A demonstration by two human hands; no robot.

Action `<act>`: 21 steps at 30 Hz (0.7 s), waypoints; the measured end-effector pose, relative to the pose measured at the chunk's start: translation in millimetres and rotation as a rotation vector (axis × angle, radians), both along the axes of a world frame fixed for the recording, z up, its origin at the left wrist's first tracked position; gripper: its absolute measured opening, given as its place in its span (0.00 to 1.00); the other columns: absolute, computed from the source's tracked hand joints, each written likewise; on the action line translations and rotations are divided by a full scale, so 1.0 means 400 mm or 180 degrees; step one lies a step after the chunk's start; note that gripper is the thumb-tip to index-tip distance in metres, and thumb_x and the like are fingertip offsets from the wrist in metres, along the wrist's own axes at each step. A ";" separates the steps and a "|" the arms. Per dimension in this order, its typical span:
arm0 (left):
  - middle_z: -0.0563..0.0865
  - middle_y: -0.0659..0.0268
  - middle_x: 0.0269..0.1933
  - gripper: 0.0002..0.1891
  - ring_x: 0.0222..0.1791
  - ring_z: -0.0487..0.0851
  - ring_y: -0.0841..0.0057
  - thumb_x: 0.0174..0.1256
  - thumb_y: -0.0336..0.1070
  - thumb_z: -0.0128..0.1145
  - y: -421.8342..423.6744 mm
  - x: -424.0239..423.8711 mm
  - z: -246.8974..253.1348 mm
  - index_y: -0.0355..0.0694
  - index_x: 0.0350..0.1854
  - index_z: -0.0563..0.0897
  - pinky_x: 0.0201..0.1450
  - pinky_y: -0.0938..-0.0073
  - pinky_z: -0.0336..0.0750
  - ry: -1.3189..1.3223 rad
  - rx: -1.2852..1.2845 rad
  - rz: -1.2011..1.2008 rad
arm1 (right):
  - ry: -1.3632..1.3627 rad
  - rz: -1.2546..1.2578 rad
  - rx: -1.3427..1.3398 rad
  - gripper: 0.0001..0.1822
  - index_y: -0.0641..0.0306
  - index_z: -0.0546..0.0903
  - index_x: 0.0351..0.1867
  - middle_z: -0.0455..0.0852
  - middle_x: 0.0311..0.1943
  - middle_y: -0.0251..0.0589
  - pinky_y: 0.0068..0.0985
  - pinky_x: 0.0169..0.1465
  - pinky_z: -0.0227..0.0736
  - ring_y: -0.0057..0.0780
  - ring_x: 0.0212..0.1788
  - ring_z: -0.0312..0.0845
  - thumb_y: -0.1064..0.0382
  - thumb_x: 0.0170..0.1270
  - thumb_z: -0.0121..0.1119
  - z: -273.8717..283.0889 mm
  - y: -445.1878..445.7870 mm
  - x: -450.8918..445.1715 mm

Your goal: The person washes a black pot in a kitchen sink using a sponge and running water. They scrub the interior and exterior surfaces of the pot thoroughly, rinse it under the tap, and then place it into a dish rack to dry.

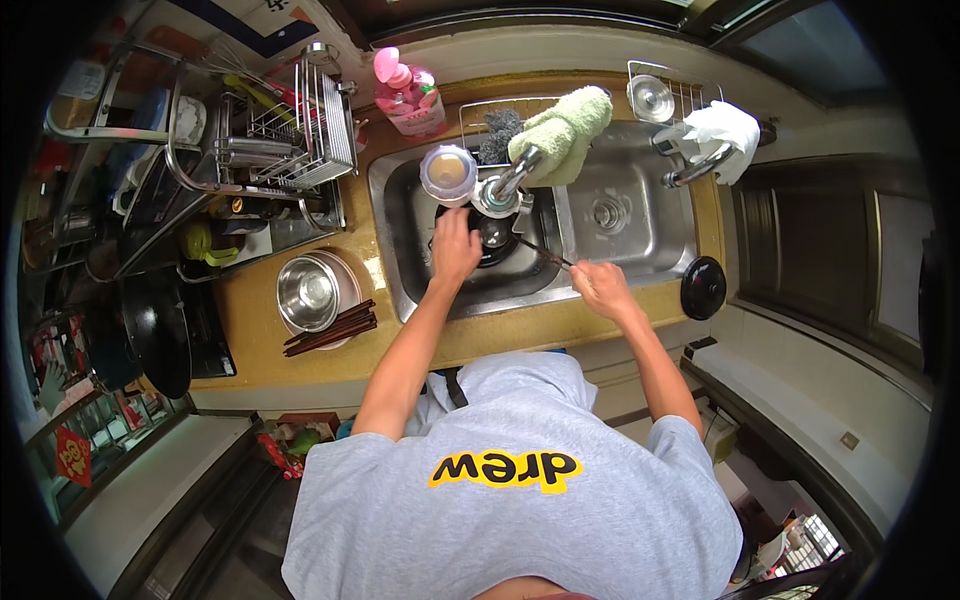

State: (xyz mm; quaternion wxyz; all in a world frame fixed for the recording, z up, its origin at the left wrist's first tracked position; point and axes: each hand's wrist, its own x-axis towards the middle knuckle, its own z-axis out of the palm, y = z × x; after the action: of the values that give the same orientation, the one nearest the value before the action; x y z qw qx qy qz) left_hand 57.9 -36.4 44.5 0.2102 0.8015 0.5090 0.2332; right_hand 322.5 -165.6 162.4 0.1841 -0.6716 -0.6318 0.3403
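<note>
In the left basin of a steel double sink [480, 301] lies a dark round vessel, partly hidden under the faucet [501, 196]. My left hand [456, 244] is at this vessel's near left edge, its fingertips hidden below the faucet's filter; whether it grips the rim I cannot tell. My right hand [602, 287] is closed around the end of a thin dark handle [546, 253], over the divider between the basins. The handle runs up and left to a shiny rounded ladle-like head [495, 232] at the dark vessel.
Left of the sink, brown chopsticks [330, 330] lie beside steel bowls [307, 292]. Behind the sink stand a pink soap bottle [410, 97] and a wire basket with a grey scourer [501, 135]. A green cloth [570, 135] hangs at the faucet. A black lid [703, 287] sits at the right.
</note>
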 end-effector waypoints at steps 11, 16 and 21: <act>0.82 0.59 0.55 0.17 0.47 0.84 0.75 0.71 0.25 0.52 0.046 0.199 -0.063 0.34 0.61 0.74 0.41 0.74 0.82 -0.2162 -0.2317 -0.0360 | 0.1430 -0.1632 -0.0287 0.21 0.66 0.84 0.33 0.77 0.16 0.34 0.25 0.23 0.65 0.23 0.17 0.72 0.50 0.74 0.51 -0.031 -0.126 0.112; 0.80 0.58 0.62 0.19 0.56 0.82 0.66 0.71 0.30 0.55 0.055 0.215 -0.049 0.38 0.63 0.73 0.59 0.66 0.75 -0.1982 -0.2073 -0.0486 | 0.2135 -0.2857 -0.0199 0.26 0.70 0.84 0.41 0.76 0.17 0.35 0.19 0.18 0.61 0.19 0.14 0.67 0.48 0.76 0.45 -0.107 -0.148 0.158; 0.77 0.46 0.58 0.25 0.60 0.74 0.47 0.59 0.33 0.59 -0.004 0.046 0.036 0.31 0.60 0.72 0.66 0.52 0.66 -0.0050 -0.0515 0.0902 | 0.2450 -0.4111 -0.0224 0.26 0.68 0.84 0.38 0.74 0.15 0.34 0.19 0.17 0.60 0.20 0.12 0.65 0.47 0.76 0.43 -0.262 -0.080 0.213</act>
State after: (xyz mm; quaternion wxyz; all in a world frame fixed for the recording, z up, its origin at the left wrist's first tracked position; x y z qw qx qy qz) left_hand 76.2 -37.9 58.8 0.2429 0.7003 0.6325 0.2250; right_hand 407.7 -197.6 57.7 0.5334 -0.7477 0.0079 0.3954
